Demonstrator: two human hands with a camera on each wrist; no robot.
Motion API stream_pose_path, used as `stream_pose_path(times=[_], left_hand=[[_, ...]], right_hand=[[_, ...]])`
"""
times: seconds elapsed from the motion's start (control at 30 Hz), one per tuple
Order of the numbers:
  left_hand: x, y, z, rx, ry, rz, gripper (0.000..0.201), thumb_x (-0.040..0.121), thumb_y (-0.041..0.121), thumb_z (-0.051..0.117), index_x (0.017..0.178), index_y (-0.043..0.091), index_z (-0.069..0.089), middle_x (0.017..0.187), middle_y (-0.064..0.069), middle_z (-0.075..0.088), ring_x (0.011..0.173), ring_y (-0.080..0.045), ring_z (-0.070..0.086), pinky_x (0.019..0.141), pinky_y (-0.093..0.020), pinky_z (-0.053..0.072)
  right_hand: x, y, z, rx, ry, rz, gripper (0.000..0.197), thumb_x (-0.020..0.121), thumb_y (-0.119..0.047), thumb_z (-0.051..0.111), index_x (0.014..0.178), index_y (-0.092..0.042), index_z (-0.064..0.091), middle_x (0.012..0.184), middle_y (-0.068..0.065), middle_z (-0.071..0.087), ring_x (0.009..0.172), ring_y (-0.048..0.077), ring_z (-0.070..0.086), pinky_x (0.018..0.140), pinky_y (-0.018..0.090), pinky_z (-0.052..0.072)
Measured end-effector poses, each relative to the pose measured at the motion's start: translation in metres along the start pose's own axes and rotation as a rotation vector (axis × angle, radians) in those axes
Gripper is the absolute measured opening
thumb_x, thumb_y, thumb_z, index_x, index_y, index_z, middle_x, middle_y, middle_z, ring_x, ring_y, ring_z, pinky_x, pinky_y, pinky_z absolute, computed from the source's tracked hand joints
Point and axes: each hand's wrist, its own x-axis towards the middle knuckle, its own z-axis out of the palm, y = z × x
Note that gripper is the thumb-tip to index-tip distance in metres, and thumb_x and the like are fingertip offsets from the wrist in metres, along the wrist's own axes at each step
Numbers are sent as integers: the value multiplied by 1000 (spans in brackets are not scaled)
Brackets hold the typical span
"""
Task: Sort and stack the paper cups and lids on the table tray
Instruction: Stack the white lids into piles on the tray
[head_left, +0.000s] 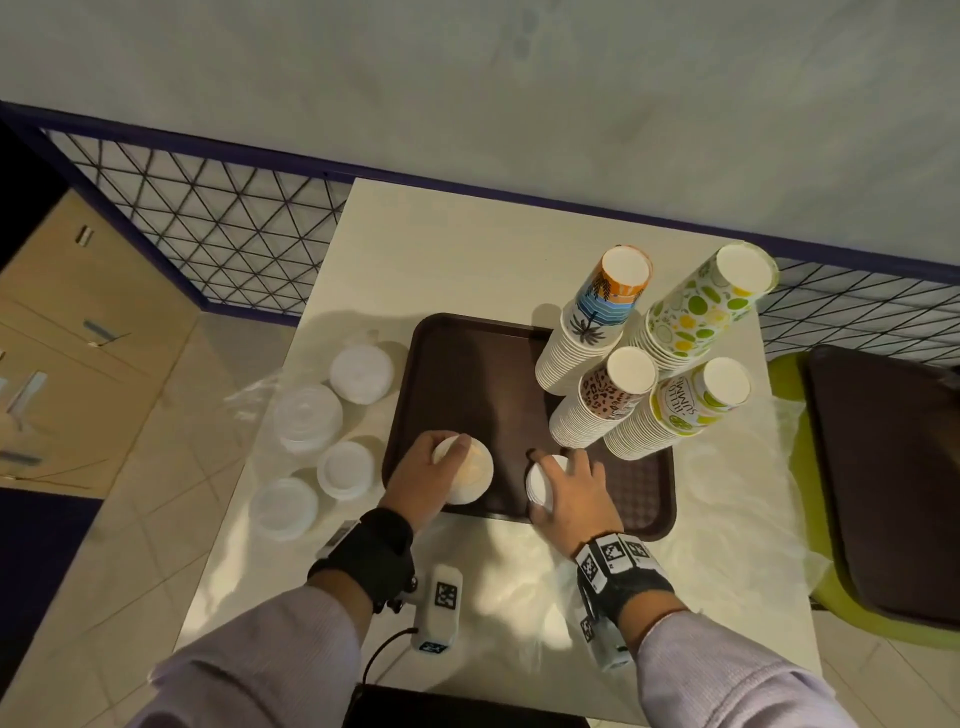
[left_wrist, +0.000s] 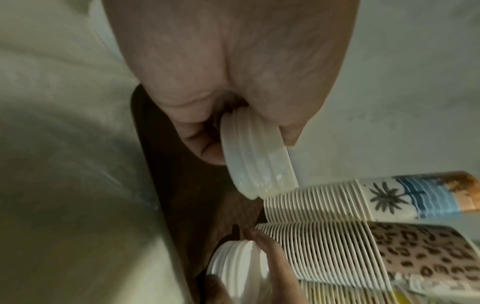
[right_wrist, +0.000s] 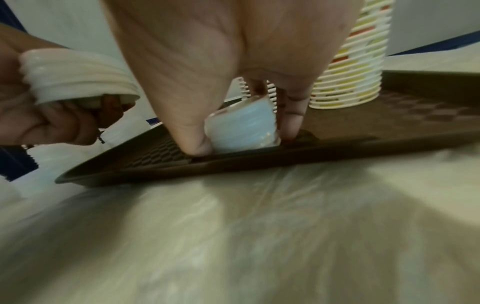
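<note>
Currently lid-stacking step: left hand (head_left: 423, 475) grips lid stack (head_left: 465, 467), held clear above brown tray (head_left: 467, 358). Right hand (head_left: 574, 491), fingers curled round second lid stack (head_left: 540, 480), presses it onto tray's near edge. Next move, likely: release right stack squarely, set left stack beside. Tray also holds 4 inverted cup stacks (head_left: 605, 400) at right. 4 more lid piles (head_left: 345, 467) wait on surface (head_left: 441, 244), left of tray.

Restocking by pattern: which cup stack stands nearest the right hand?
The leopard-print stack, just beyond the right hand; the palm-tree, citrus and "Hello Summer" stacks stand farther off.
</note>
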Motion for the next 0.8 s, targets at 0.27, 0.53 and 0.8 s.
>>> stream_pose_path(times=[0.27, 0.53, 0.8], left_hand=[[-11, 9, 47, 129, -55, 27, 46, 99, 47, 63, 136, 24, 47, 128, 0, 54, 117, -24, 53, 101, -42, 52], [-19, 14, 81, 152, -123, 64, 40, 99, 50, 62, 129, 31, 46, 127, 0, 56, 114, -19, 57, 88, -32, 51], [-25, 26, 110, 104, -209, 76, 41, 101, 50, 57, 135, 29, 48, 120, 2, 61, 108, -14, 62, 95, -37, 55]], right_hand=[[-32, 24, -3, 159, 133, 130, 80, 85, -62, 59, 154, -49, 20, 146, 9, 30, 124, 37, 37, 106, 48, 38], [-55, 14, -18, 785, 347, 90, 41, 95, -35, 42, 128, -22, 63, 108, -2, 55, 106, 22, 50, 93, 31, 35], [-40, 38, -21, 1181, 62, 227, 56, 77, -49, 66, 127, -25, 65, 104, 5, 68, 76, 21, 64, 63, 35, 53]])
